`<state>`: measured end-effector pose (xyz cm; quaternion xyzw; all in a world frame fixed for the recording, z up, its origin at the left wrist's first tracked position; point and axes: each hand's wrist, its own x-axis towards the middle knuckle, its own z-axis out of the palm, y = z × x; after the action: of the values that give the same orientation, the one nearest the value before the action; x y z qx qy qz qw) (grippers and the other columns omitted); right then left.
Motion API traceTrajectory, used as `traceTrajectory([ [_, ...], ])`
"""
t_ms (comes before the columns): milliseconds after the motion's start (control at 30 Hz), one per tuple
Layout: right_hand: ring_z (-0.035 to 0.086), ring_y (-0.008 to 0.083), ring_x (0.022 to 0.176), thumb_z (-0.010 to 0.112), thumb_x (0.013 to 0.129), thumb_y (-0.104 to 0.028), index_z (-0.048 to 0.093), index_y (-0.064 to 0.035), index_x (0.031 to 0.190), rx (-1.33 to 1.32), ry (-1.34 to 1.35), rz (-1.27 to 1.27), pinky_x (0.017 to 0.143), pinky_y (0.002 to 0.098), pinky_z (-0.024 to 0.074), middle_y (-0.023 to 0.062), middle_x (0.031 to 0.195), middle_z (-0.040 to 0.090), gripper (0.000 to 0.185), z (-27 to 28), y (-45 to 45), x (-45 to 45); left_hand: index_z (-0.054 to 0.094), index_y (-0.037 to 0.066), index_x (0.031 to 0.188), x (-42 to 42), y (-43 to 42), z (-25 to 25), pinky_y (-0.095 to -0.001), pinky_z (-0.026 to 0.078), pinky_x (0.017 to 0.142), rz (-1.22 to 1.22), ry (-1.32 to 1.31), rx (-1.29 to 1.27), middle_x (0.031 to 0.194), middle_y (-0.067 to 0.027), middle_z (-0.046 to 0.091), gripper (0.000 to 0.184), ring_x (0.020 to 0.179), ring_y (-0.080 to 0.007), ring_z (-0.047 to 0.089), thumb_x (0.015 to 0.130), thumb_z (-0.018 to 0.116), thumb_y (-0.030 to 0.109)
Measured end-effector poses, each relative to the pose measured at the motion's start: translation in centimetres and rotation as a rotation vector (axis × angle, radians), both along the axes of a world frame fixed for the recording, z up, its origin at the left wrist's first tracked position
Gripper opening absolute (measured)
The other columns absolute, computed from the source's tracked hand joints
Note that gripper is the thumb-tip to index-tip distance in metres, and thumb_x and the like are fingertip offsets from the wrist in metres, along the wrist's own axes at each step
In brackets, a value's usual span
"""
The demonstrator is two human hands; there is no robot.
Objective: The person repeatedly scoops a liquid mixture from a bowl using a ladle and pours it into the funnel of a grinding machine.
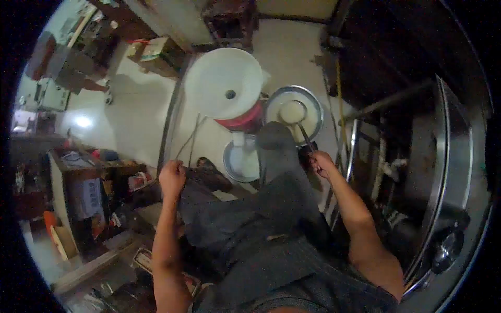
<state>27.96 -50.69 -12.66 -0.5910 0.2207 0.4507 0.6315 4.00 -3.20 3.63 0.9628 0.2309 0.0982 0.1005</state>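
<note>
My right hand [322, 164] is closed around the handle of a ladle [308, 140]. The ladle's round bowl lies over a metal basin [319, 107] holding pale, creamy liquid. My left hand [172, 178] is closed on a pair of long thin sticks [192, 136] that point away from me toward a large white tub [201, 62]. A small dark round spot shows inside the tub, and something red [242, 121] sits beneath it. Nearer my feet, a second basin [228, 166] holds whitish liquid, with a pale block-shaped item [238, 139] at its rim.
Metal-framed shelving [443, 130] stands close on my right. To the left are a cluttered wooden cabinet [62, 172] and a cardboard box [156, 52] on the tiled floor. Another person [68, 65] is at the upper left. A dark stool [229, 23] stands beyond the tub.
</note>
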Motion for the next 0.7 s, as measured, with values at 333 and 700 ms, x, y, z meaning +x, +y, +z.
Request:
traceTrajectory([
  [333, 0.038, 0.0067, 0.046, 0.058, 0.094, -0.015, 0.055, -0.0010, 0.100, 0.135, 0.064, 0.015, 0.040, 0.0241, 0.0294, -0.0001, 0.066, 0.049, 0.016, 11.0, -0.6, -0.4, 0.067, 0.007, 0.088, -0.3, 0.1, 0.6, -0.0456, 0.049, 0.070, 0.013, -0.057, -0.055, 0.084, -0.0144, 0.064, 0.011, 0.080, -0.0375, 0.062, 0.083, 0.060, 0.013],
  [700, 0.038, 0.0060, 0.043, 0.057, 0.093, -0.014, 0.058, 0.0022, 0.105, 0.015, -0.020, 0.067, 0.037, 0.0243, 0.0301, -0.0006, 0.064, 0.050, 0.020, 23.3, -0.6, 0.2, 0.067, 0.008, 0.091, -0.9, 0.5, 0.4, -0.0477, 0.050, 0.069, 0.052, -0.040, -0.048, 0.086, -0.0154, 0.065, 0.013, 0.080, -0.0386, 0.063, 0.083, 0.061, 0.015],
])
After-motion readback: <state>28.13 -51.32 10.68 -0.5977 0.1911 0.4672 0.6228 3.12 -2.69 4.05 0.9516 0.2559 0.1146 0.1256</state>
